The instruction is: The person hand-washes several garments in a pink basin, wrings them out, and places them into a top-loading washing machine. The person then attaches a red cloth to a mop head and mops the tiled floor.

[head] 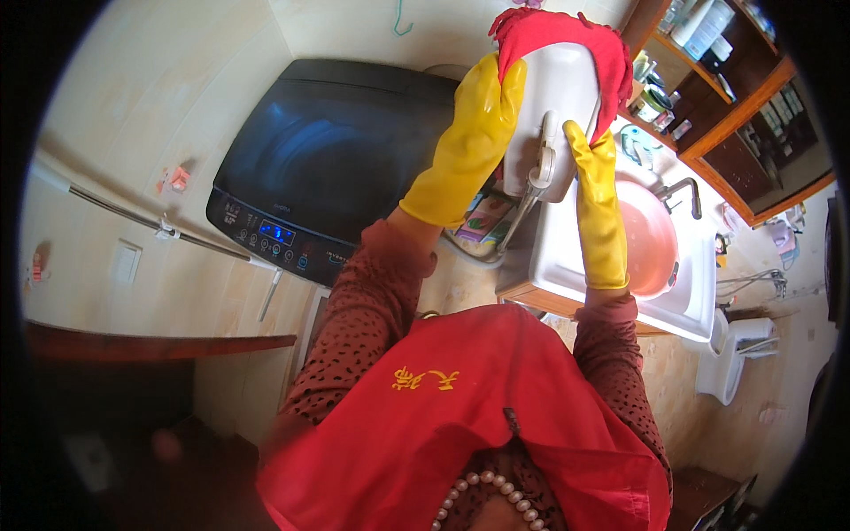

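Note:
A flat mop's white plate (pixel 558 83) is raised in front of me, with its swivel joint (pixel 546 162) and metal pole (pixel 521 216) facing me. A red fringed mop cloth (pixel 564 28) wraps around the far end of the plate and hangs down both sides. My left hand (pixel 475 133), in a yellow rubber glove, pinches the cloth at the plate's left edge. On the right edge, my right hand (pixel 596 192), gloved the same way, grips the cloth's other end, thumb against the plate. The cloth hides part of the fingers.
A black top-loading washing machine (pixel 332 146) with a lit panel stands left. Under my right forearm is a white sink (pixel 690 292) holding a pink basin (pixel 647 232), beside a faucet (pixel 684 194). A wooden cabinet (pixel 704 143) with toiletries hangs at upper right. A toilet (pixel 734 358) is further right.

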The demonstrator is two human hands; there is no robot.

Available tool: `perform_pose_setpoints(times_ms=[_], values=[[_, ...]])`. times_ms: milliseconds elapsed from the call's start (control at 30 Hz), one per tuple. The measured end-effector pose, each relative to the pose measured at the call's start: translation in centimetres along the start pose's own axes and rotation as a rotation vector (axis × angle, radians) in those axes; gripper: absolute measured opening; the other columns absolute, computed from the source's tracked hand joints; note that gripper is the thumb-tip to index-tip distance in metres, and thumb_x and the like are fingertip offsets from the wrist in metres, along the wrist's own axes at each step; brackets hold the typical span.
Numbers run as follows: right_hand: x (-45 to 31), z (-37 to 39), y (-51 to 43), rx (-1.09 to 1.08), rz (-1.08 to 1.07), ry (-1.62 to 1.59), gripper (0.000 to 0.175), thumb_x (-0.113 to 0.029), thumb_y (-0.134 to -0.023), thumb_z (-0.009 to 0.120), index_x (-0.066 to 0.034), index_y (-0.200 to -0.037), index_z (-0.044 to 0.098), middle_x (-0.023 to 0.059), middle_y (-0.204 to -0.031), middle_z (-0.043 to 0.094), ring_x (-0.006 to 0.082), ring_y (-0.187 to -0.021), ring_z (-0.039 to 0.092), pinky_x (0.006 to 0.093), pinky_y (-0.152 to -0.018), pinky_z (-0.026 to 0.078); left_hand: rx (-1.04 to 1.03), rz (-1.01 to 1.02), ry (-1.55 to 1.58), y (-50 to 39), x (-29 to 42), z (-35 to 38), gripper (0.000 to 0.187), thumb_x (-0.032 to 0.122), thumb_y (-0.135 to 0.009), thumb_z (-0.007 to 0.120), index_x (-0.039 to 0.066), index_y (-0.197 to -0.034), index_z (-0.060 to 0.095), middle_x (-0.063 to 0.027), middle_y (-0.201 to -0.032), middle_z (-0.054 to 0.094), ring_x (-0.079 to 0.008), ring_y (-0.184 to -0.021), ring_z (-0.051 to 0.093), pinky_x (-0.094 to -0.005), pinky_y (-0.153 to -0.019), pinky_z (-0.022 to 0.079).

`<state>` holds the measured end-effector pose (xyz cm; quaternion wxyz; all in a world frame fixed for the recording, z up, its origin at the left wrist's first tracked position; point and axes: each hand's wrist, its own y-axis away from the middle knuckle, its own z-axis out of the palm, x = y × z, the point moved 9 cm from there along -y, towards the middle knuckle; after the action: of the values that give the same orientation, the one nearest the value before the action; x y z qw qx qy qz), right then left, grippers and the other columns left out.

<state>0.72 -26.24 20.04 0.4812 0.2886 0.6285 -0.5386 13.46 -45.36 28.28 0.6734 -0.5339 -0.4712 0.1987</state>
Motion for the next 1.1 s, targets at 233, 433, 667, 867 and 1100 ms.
perform_pose_setpoints(times_ms=[233, 433, 667, 867, 1100], values=[[0.8, 0.9, 0.3, -0.043, -0.077, 0.138, 0.050, -0.018, -0.095, 0.078, -0.0034, -0.140, 0.059, 0.0062, -0.120, 0.070, 0.0153, -0.104, 0.065, 0.0325, -0.092, 0.052, 0.032, -0.032, -0.133, 0.6, -0.7, -2.5, 0.023, 0.026, -0.097, 0.068, 0.004, -0.104, 0.070, -0.0220, -0.079, 0.067, -0.0459, -0.074, 0.064, -0.0525, -0.065, 0.050], [1.2, 0.5, 0.6, -0.023, -0.088, 0.061, 0.051, -0.019, -0.095, 0.078, -0.0023, -0.140, 0.058, 0.0069, -0.122, 0.069, 0.0155, -0.105, 0.064, 0.0321, -0.093, 0.051, 0.098, -0.115, -0.099, 1.6, -1.5, -3.3, 0.020, 0.022, -0.096, 0.067, 0.009, -0.110, 0.073, -0.0193, -0.087, 0.071, -0.0432, -0.079, 0.067, -0.0488, -0.069, 0.053], [1.7, -0.8, 0.4, 0.084, -0.112, 0.043, 0.048, -0.021, -0.091, 0.078, 0.0031, -0.129, 0.062, 0.0122, -0.106, 0.070, 0.0192, -0.090, 0.063, 0.0354, -0.081, 0.052, -0.254, -0.573, 0.008, 6.9, -8.8, 1.6, 0.025, 0.013, -0.082, 0.072, 0.009, -0.106, 0.073, -0.0166, -0.096, 0.074, -0.0396, -0.098, 0.070, -0.0469, -0.085, 0.055], [2.2, -2.0, 0.5, 0.080, -0.066, -0.091, 0.046, -0.015, -0.097, 0.073, -0.0023, -0.138, 0.056, 0.0080, -0.115, 0.068, 0.0162, -0.098, 0.064, 0.0325, -0.086, 0.053, -0.698, -0.781, -0.242, 14.6, -13.1, 4.2, 0.029, 0.024, -0.083, 0.071, 0.009, -0.108, 0.069, -0.0193, -0.107, 0.073, -0.0421, -0.104, 0.067, -0.0476, -0.088, 0.054], [2.2, -2.6, -0.6, 0.119, -0.101, -0.146, 0.037, -0.020, -0.095, 0.077, -0.0013, -0.123, 0.063, 0.0026, -0.099, 0.067, 0.0094, -0.080, 0.059, 0.0259, -0.069, 0.049, -0.435, -1.598, 0.629, 22.9, -12.7, 4.9, 0.034, 0.036, -0.095, 0.072, 0.003, -0.103, 0.070, -0.0132, -0.092, 0.071, -0.0196, -0.084, 0.069, -0.0280, -0.075, 0.051]])
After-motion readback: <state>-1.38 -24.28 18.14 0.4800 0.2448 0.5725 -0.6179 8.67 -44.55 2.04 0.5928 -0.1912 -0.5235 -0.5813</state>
